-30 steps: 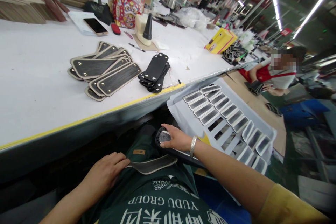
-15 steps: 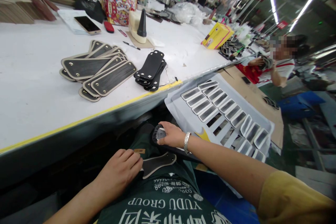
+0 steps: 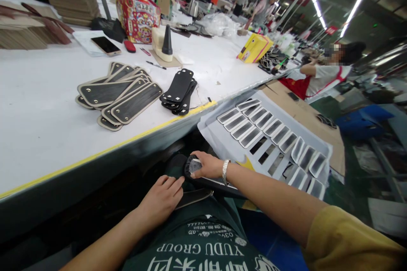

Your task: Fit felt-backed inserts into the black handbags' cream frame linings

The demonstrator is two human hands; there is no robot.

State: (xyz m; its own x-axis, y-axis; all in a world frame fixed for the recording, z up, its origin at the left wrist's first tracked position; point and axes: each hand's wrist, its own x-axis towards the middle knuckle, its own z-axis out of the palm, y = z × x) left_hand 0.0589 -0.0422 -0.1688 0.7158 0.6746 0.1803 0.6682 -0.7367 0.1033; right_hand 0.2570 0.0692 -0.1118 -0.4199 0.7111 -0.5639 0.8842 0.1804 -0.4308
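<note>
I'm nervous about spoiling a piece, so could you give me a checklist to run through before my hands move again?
1. Lap strip supported: ok, it lies across the green apron.
2. Left hand has a firm grip on it: cannot tell; the hand is at one end, its fingertips' hold unclear.
3. Right hand on the round dark-rimmed pad: ok, thumb and fingers at its edge.
4. Both ends of the lap strip in view: not ok, the left hand hides one.
5. Light-edged strips squarely stacked: not ok, they lie fanned.
6. Phone apart from those strips: ok.
</note>
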